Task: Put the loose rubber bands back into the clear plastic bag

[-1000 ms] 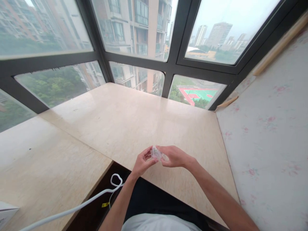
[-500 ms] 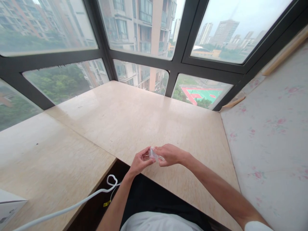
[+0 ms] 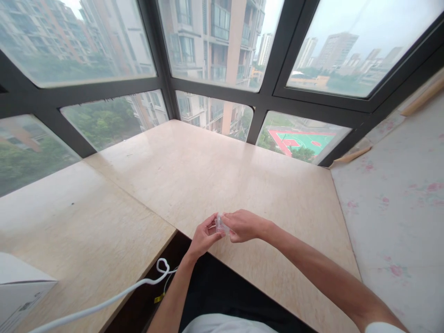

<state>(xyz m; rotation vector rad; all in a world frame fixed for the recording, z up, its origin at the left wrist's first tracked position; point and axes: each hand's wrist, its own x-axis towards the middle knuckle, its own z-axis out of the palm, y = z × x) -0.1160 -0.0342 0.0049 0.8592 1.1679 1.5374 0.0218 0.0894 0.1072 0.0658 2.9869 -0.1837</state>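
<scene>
A small clear plastic box (image 3: 221,225) is between my two hands, just above the near edge of the countertop (image 3: 194,175). My left hand (image 3: 204,237) grips its left side, thumb below and fingers above. From the right, my right hand (image 3: 243,225) pinches the box, and its fingers cover part of it. Whether anything lies inside the box is too small to make out.
A white cable (image 3: 104,303) with a loop runs along the lower left, near a yellow tag (image 3: 159,298). At the left edge sits a white box (image 3: 24,291). Dark-framed windows (image 3: 215,88) border the counter's back, and a floral-papered wall (image 3: 391,217) stands on the right.
The camera view has turned slightly left, so the surroundings appear shifted right and the white box shows more. Both hands keep hold of the clear plastic box, with the right hand's fingers slightly shifted.
</scene>
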